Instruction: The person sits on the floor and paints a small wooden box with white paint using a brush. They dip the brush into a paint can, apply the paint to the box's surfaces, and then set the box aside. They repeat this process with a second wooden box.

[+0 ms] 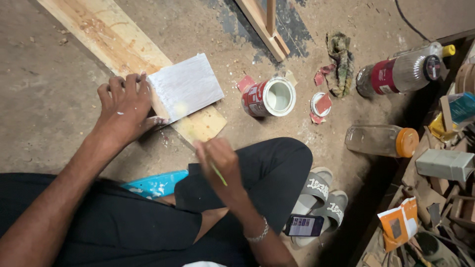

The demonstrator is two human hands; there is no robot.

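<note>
Steadying white board [185, 86] under left hand [123, 109].

Dusty, sawdust-strewn concrete floor [49, 99]

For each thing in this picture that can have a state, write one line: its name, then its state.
Left hand: pressing the white panel's edge.
Right hand: gripping a thin green handle, blurred.
White panel: painted, lying on a plank.
Paint can: open, tipped.
Lid: off.
Phone: screen lit.

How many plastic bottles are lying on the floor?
2. A clear bottle with a red label lies near the rag; another, with an orange cap, lies just below it. The clutter at right may hide more.
</note>
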